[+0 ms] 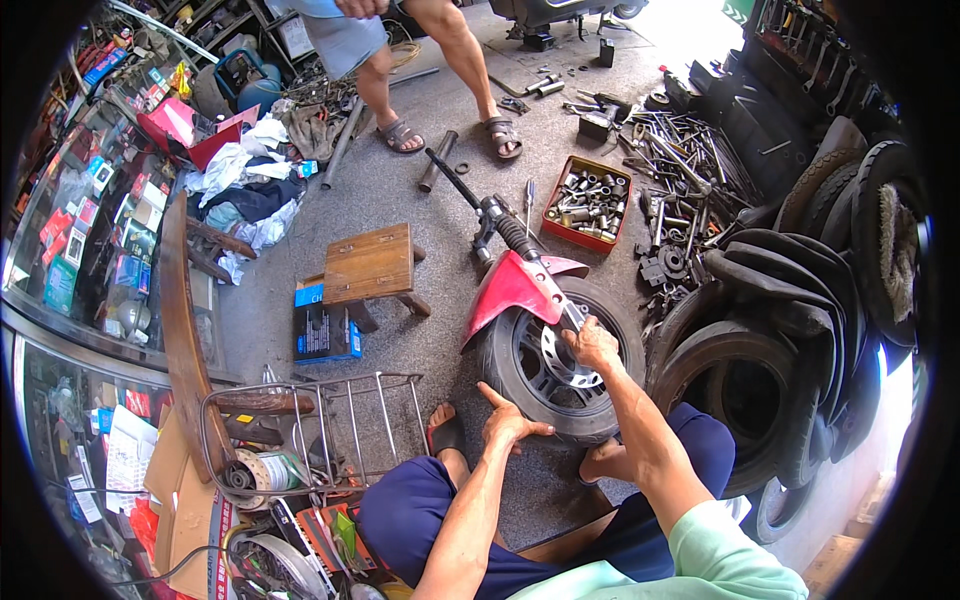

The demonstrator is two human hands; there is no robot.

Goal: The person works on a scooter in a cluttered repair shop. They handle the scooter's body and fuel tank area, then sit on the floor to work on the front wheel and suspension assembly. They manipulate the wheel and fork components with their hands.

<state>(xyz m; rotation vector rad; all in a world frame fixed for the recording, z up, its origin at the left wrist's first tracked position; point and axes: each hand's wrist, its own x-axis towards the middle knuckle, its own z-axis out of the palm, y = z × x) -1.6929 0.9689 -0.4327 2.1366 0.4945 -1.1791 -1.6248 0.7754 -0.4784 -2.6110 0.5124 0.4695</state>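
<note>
A scooter front wheel (520, 365) with a black tyre, brake disc and red mudguard (515, 285) lies tilted on the concrete floor, its fork (480, 205) stretching away from me. My left hand (508, 420) rests flat on the near side of the tyre, fingers spread. My right hand (592, 345) grips the wheel hub at the brake disc (565, 360). My sandalled feet sit on either side of the tyre's near edge.
A small wooden stool (372, 265) and a blue box (322, 330) stand to the left. A wire rack (330, 430) lies near my left knee. A red tray of sockets (588, 203), scattered tools and stacked tyres (780, 340) fill the right. Another person's legs (440, 80) stand ahead.
</note>
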